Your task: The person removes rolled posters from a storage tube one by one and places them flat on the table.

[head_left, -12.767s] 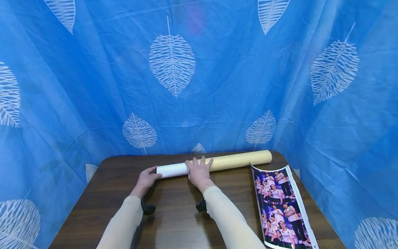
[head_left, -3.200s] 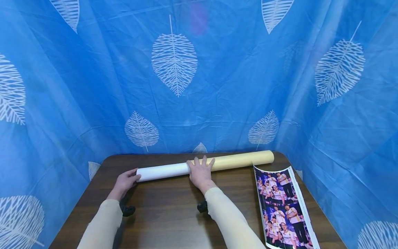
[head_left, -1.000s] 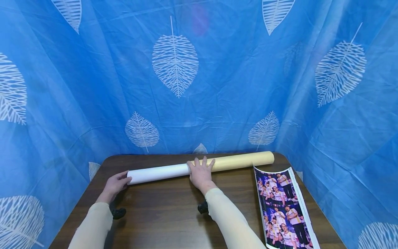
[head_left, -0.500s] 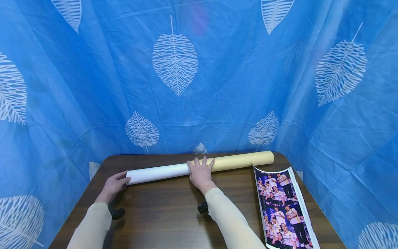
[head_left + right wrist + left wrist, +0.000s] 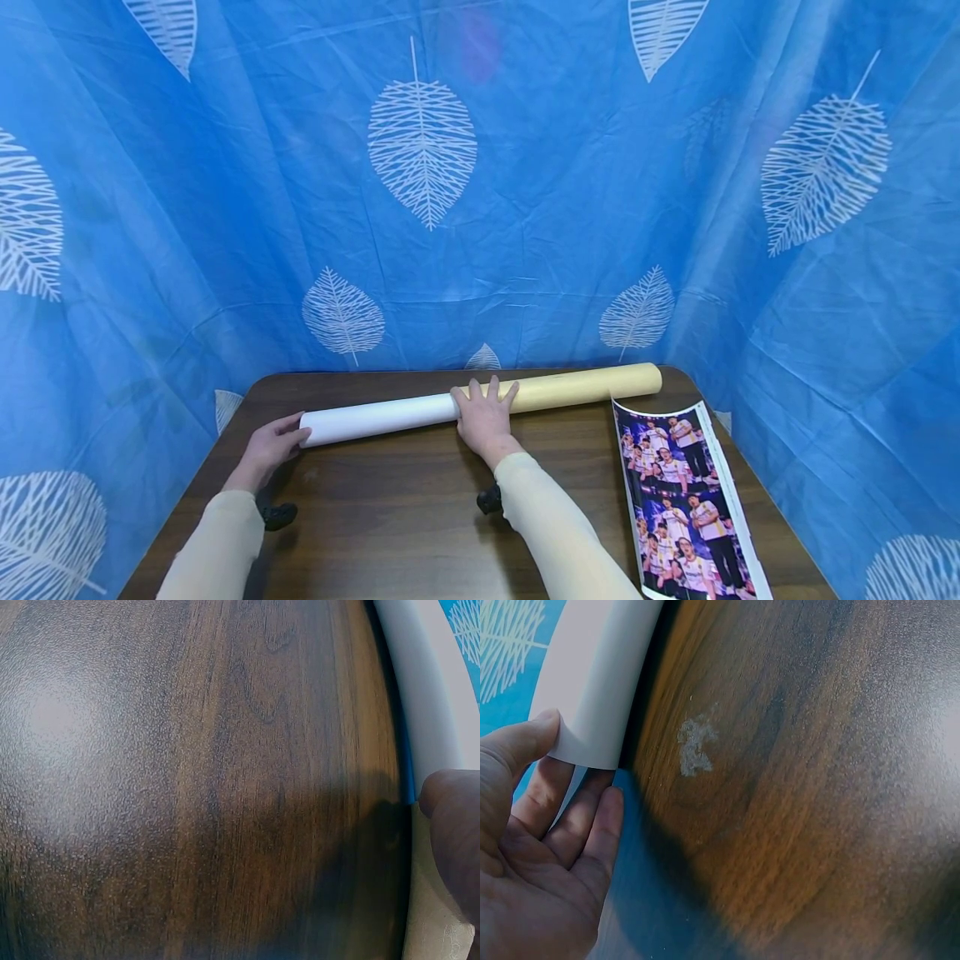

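Note:
A white paper roll (image 5: 375,418) sticks out of the left end of a pale yellow cardboard tube (image 5: 585,388) that lies across the back of the table. At the roll's free end my left hand (image 5: 270,443) pinches the wall; in the left wrist view the thumb is on the outside and fingers reach into the hollow end. My right hand (image 5: 483,421) lies over the tube near its left end, fingers spread and pressing on top. In the right wrist view a digit of the right hand (image 5: 457,832) touches where the white roll (image 5: 427,690) meets the tube.
A printed photo sheet (image 5: 682,500) with a white border lies at the table's right, its far edge curled up by the tube. The brown wooden table (image 5: 397,517) ends close behind the tube, against a blue leaf-patterned curtain (image 5: 517,208).
My left hand has moved left, drawing the white roll farther out of the tube; over the last second it shifts only slightly. My right hand and the tube stay almost in place.

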### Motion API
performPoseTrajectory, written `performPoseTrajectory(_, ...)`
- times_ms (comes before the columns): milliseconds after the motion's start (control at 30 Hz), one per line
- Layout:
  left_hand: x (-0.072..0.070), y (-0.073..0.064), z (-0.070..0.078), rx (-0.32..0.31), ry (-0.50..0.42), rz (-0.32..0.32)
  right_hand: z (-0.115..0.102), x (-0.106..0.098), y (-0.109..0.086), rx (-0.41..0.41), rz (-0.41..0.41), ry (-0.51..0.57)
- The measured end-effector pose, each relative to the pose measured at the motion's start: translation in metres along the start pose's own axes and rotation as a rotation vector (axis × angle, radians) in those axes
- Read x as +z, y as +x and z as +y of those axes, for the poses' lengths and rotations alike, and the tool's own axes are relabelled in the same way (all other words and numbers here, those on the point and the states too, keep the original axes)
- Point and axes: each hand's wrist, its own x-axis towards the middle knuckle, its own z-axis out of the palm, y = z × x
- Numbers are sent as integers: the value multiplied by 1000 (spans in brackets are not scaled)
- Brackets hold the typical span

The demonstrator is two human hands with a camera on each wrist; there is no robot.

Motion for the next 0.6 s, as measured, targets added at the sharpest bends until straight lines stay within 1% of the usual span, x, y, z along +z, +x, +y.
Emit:
performPoseTrajectory(333, -3, -5, 0, -12, 0, 6, 0, -1, 0, -7, -7, -7)
performPoseTrajectory(467, -5, -8, 2, -16, 7, 11, 0, 1, 1, -10, 7, -4)
performPoseTrajectory(600, -7, -10, 2, -25, 11, 15, 0, -1, 0, -6, 3, -8)
